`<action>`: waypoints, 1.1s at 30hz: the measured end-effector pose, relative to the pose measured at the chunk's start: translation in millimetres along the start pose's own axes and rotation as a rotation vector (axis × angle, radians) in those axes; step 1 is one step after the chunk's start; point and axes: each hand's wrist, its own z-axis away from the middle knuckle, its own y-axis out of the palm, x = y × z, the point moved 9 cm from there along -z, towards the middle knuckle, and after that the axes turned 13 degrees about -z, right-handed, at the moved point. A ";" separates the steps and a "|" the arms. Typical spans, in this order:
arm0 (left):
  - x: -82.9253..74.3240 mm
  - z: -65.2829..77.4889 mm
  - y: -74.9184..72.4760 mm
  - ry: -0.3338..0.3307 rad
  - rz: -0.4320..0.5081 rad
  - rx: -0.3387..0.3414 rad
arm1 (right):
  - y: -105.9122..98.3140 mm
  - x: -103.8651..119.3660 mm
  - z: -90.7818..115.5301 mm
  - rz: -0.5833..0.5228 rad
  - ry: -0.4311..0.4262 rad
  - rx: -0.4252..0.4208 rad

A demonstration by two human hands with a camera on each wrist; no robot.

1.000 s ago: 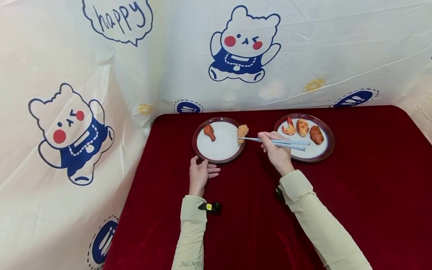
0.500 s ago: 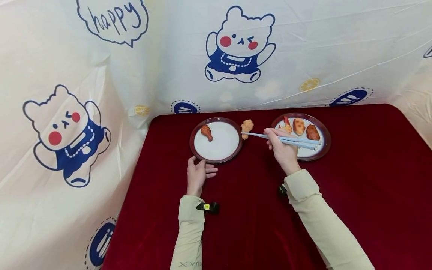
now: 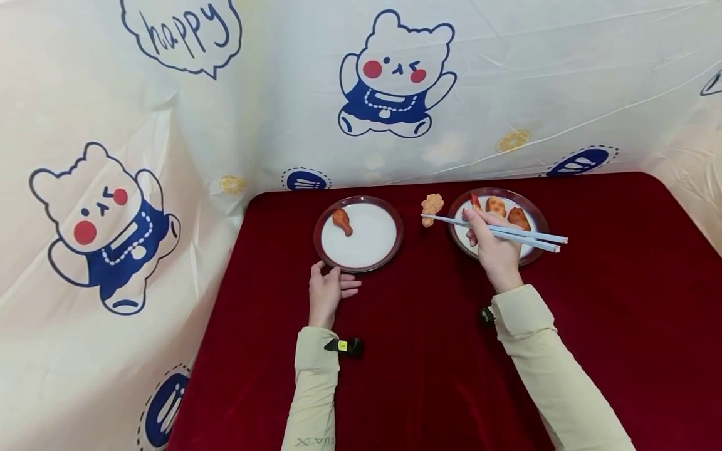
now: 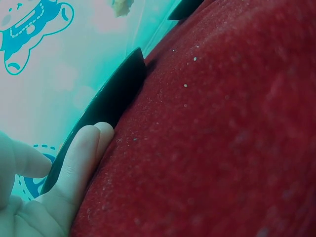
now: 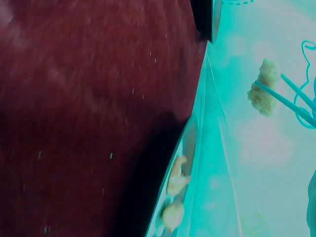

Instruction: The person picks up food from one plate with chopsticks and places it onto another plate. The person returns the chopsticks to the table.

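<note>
- Right hand (image 3: 499, 254), nearer, grips chopsticks (image 3: 533, 235).
- Fried piece (image 3: 432, 205) at their tips: 10 o'clock from fingers, axis near 12–6.
- Left hand (image 3: 325, 294): fingers extended, plate's (image 3: 400, 233) 7 o'clock.

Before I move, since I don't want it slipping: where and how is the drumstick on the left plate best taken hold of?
Probably across the narrow shank of the drumstick, just below its thick end, coming from the right. It lies toward the left side of the left plate, narrow end angled to the near side, with bare white surface on its right.
</note>
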 end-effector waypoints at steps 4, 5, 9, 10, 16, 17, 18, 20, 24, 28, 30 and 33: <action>-0.4 1.0 -0.1 -0.007 0.002 0.011 | -14.3 0.5 -2.0 -0.028 -0.005 -0.044; -3.0 3.1 -0.4 -0.007 0.000 0.017 | -17.4 1.4 -2.1 -0.026 -0.007 -0.054; -6.2 6.0 -1.4 -0.003 -0.008 0.021 | -27.8 4.6 -2.4 -0.043 -0.005 -0.082; -6.2 5.9 -1.6 -0.003 -0.010 0.018 | -30.4 5.0 -2.4 -0.049 -0.004 -0.089; 0.8 0.1 -0.9 -0.003 -0.005 -0.002 | -44.4 6.2 -2.1 -0.096 0.007 -0.119; 1.0 0.0 -0.7 -0.003 -0.005 -0.001 | -46.6 6.6 -2.2 -0.113 0.005 -0.124; 1.1 0.0 -0.5 -0.003 -0.006 0.000 | -49.0 6.9 -2.3 -0.121 0.001 -0.130; 1.6 0.2 -0.6 -0.004 -0.008 0.004 | -52.1 8.1 -2.8 -0.124 -0.011 -0.136; 1.8 0.9 -0.7 -0.006 -0.008 0.009 | -57.0 10.1 -3.5 -0.124 -0.025 -0.146; 1.8 0.5 -0.8 -0.003 -0.002 0.003 | -62.5 8.6 -3.2 -0.124 -0.001 -0.166; 1.8 -0.1 -0.8 -0.001 0.002 0.000 | -66.1 7.5 -2.6 -0.121 0.020 -0.181; 1.5 -0.2 -0.3 0.001 0.005 -0.001 | -71.5 6.8 -1.7 -0.113 0.045 -0.196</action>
